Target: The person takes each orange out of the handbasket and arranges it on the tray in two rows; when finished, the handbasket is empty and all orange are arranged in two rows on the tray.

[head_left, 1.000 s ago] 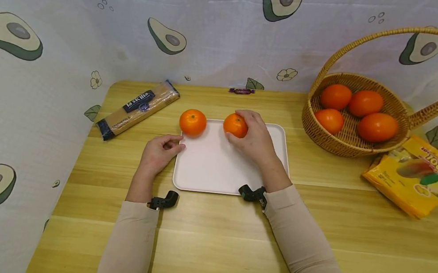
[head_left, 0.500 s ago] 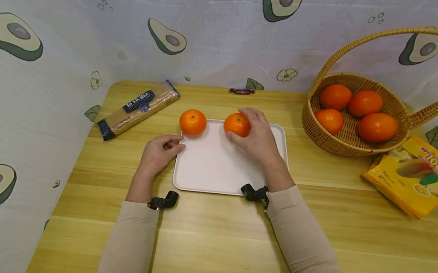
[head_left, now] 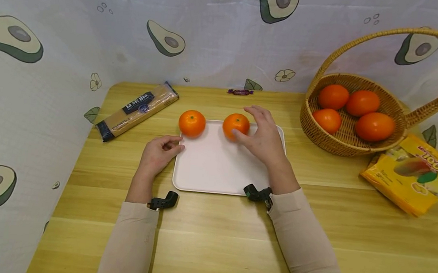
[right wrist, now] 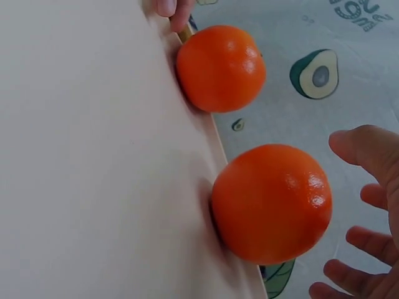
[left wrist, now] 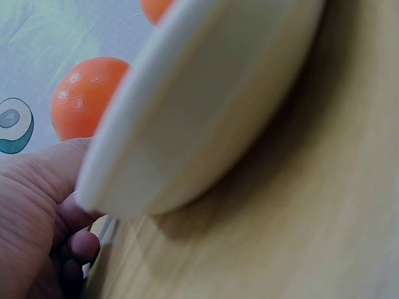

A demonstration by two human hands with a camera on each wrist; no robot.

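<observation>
White tray [head_left: 215, 167] on wooden surface [head_left: 207, 246]. Along the tray's far edge we see a left orange [head_left: 192, 124] at the corner and a right orange [head_left: 233, 125] just beside the right hand [head_left: 265, 139], whose fingers stand spread wide, apart from it. Left hand [head_left: 157, 154] pinches the tray's left side. Well to the right, we note a wicker basket [head_left: 328, 142].
</observation>
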